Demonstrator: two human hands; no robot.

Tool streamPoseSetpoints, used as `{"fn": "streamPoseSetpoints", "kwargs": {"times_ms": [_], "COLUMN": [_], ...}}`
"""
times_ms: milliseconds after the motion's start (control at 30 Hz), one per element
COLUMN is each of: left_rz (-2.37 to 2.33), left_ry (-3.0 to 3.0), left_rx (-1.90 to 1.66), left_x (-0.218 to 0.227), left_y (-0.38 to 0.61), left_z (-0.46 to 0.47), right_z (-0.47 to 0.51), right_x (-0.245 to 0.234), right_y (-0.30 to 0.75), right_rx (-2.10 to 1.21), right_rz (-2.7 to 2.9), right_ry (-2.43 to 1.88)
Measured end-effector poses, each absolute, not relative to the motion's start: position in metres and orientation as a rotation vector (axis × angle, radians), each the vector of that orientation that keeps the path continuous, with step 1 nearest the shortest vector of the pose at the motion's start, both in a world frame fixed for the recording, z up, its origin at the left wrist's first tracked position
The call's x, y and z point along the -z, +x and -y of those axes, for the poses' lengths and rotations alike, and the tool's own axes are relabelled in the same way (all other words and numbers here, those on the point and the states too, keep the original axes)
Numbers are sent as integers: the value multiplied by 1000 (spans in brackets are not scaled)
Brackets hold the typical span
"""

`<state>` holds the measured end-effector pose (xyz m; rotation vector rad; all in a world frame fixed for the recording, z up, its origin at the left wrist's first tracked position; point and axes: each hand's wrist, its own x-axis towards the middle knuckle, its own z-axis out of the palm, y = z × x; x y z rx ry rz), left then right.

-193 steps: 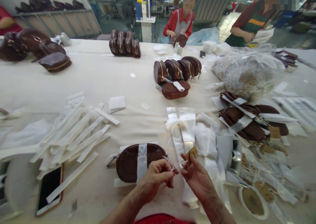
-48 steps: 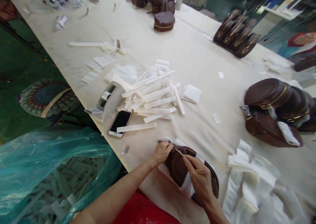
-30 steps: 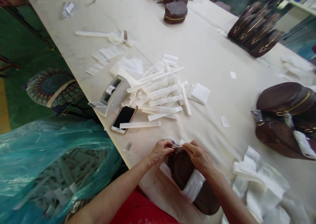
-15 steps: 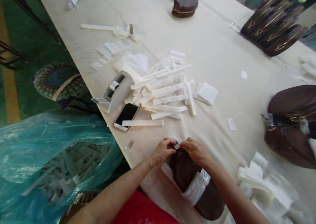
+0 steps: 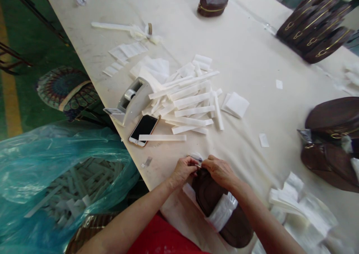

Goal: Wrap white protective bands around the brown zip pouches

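A dark brown leather bag lies at the table's near edge, with a white wrap around its middle. At its far end my left hand pinches something small, close to the bag's top corner. My right hand is closed at the same spot, its fingertips almost meeting the left ones. What sits between the fingertips is small and mostly hidden; a bit of it looks shiny. A clear plastic piece shows just beyond the fingers.
White paper strips lie heaped beyond my hands, near a phone and a tape dispenser. More brown bags stand right and at the back. White wrapping sheets lie at right. A blue plastic bag of strips stands left.
Both hands stay at the bag's far end, with only slight finger movement. The right hand has shifted a little to the left. The view has moved slightly.
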<state>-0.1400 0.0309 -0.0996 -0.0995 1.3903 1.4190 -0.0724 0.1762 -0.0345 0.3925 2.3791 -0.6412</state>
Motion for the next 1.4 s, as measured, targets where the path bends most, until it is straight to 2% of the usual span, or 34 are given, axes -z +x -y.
{"fn": "streamPoseSetpoints", "kwargs": {"times_ms": [467, 1067, 1400], "left_rz": [-1411, -1626, -1673], "left_ry": [-213, 216, 247], "left_rx": [-1394, -1337, -1318], "left_x": [96, 100, 109], "left_y": [-131, -131, -129], "left_z": [-36, -37, -29], "right_z": [-178, -192, -180], "right_x": [21, 25, 22], "right_y": [-81, -79, -87], "right_rx": [458, 505, 487], "right_rz": [-2369, -2387, -2339], "right_ry": [297, 289, 260]}}
